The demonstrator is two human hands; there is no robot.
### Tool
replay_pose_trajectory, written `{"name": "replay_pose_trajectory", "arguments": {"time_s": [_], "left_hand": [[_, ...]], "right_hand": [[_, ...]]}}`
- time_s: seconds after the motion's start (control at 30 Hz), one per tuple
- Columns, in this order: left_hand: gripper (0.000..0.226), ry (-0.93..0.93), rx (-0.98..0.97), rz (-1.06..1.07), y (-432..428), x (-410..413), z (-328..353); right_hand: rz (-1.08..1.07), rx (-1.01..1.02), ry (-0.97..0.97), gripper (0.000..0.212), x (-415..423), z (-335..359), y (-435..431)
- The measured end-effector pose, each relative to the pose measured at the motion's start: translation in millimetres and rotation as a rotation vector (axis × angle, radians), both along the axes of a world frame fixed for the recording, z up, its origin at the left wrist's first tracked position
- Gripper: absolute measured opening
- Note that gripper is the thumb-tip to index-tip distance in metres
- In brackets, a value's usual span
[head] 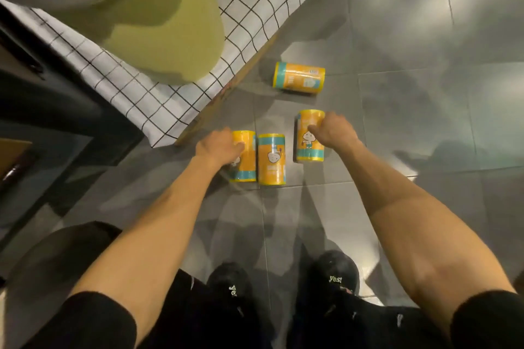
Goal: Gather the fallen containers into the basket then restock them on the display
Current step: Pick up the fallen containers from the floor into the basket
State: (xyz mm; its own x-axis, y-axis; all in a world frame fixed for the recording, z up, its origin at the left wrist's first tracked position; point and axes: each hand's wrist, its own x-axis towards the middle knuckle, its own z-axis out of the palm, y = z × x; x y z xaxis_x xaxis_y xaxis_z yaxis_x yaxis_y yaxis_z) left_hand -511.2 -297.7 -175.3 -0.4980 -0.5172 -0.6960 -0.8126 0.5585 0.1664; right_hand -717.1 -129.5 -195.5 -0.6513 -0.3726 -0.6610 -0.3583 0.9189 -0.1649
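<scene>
Black shoes stand at the bottom of the view, and both forearms reach down past them to the grey tiled floor, where four yellow containers with teal bands lie on their sides.

The left hand has its fingers curled round the left container. The right hand is wrapped over the upper part of the right container. Taking one in each hand looks like a way to halve the trips.

The middle container lies untouched, just beside the left one and apart from the right one. The far container lies crosswise farther out, close to the display's edge and well apart from the other three. It probably rolled there.

All four lie just off the corner of the low display, which is draped in a white checked cloth. That suggests they dropped from it. Large green cylinders stand on the cloth, and a dark cabinet flanks the display on the left.

No basket is in view, so gathering has barely begun and the gripped pair has nowhere visible to go.
</scene>
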Motion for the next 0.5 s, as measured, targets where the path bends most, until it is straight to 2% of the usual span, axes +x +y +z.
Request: {"name": "replay_pose_trajectory", "arguments": {"time_s": [0.23, 0.33, 0.4, 0.5], "left_hand": [[0.068, 0.073, 0.039, 0.19, 1, -4, -40], [0.072, 0.127, 0.08, 0.296, 5, -10, -45], [0.067, 0.174, 0.117, 0.375, 5, -10, -50], [0.045, 0.226, 0.169, 0.503, 5, -7, -50]], "right_hand": [[-0.14, -0.068, -0.052, 0.079, -4, -31, -15], [-0.243, -0.106, -0.138, 0.075, -2, -36, -19], [-0.366, -0.153, -0.191, 0.069, 0, -41, -18], [-0.494, -0.214, -0.22, 0.068, 0, -41, -15]]}}
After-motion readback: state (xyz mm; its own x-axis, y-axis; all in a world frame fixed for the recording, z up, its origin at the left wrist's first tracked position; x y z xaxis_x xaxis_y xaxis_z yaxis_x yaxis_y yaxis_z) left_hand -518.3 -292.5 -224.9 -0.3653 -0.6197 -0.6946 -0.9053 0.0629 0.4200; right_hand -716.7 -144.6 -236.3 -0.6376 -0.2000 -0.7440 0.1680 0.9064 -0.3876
